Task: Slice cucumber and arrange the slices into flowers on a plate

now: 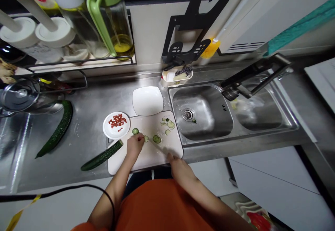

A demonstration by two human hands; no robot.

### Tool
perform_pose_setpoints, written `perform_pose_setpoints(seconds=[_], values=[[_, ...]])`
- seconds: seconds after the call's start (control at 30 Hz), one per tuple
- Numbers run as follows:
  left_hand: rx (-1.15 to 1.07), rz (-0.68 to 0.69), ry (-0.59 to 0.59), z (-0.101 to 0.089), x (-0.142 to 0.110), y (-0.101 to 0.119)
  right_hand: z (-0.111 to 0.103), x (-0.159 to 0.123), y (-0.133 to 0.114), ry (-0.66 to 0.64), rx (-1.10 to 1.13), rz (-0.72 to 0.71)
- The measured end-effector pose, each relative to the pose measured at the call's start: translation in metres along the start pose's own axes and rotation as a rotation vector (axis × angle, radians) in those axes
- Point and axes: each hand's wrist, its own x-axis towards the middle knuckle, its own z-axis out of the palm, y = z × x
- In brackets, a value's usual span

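My left hand is over the white cutting board, fingers pinched together at the edge of a pale cucumber slice. A green cucumber piece lies just beyond its knuckles. My right hand, at the board's front right edge, is closed around the handle of a knife. The blade points left across the board toward the pinched slice. Overlapping cucumber slices lie beyond the blade, and several thin slices and scraps are scattered at the board's right rear.
A cut cucumber rests partly on the board's left edge; a whole one lies farther left. Behind stand a plate of red diced pieces and a white square dish. A double sink with a dark faucet is right.
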Motion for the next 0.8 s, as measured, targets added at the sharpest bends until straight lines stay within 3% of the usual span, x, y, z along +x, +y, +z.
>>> perform_pose_setpoints(seconds=[0.33,0.8], values=[[0.036,-0.031,0.012,0.001,-0.002,0.0,-0.009,0.006,-0.022,0.036,-0.038,-0.022],[0.027,-0.06,-0.012,0.001,0.004,-0.004,-0.005,0.01,-0.026,0.029,-0.031,-0.027]])
